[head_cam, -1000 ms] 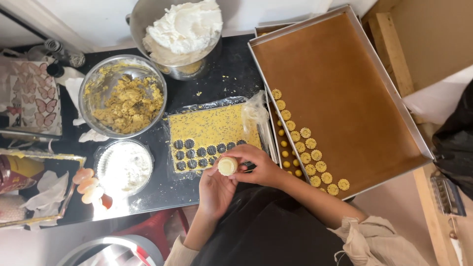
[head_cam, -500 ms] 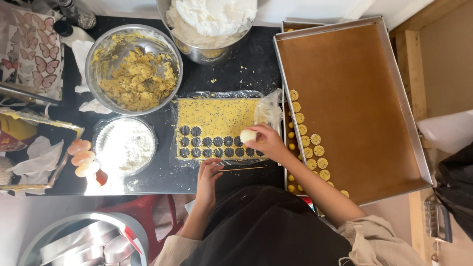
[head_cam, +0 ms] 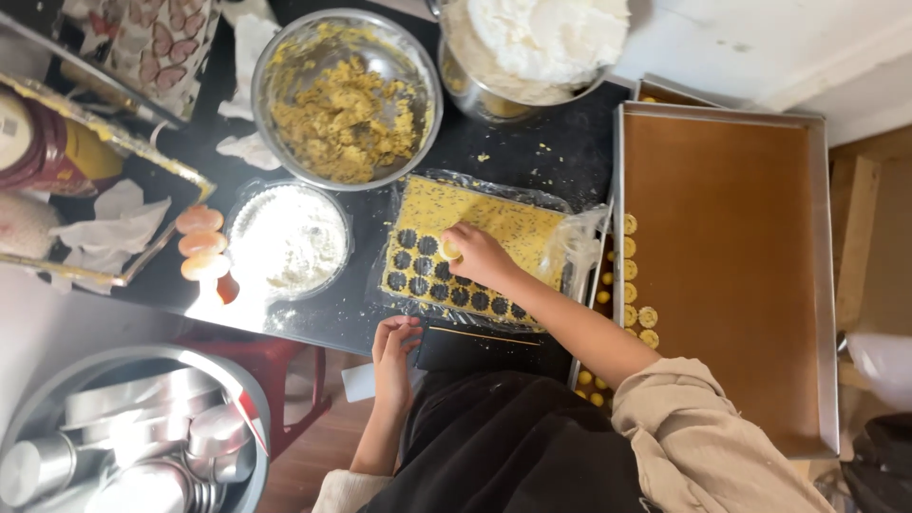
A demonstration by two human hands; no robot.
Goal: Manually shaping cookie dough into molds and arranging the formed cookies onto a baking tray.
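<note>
On the dough sheet (head_cam: 480, 220), right-hand fingers (head_cam: 463, 244) pinch a cutter (head_cam: 449, 251).

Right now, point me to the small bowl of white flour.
In the head view, the flour bowl sits left of the dough sheet, just below the big bowl of yellow filling.

My right hand (head_cam: 480, 255) reaches forward, fingers pinched downward; my left hand (head_cam: 392, 344) rests curled near my body

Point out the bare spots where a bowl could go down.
Most room: the brown baking tray, bare except for cookies along its left edge. A narrow black strip lies between the dough sheet and the white-filled pot. Crowded around the crumb bowl and flour dish.
</note>
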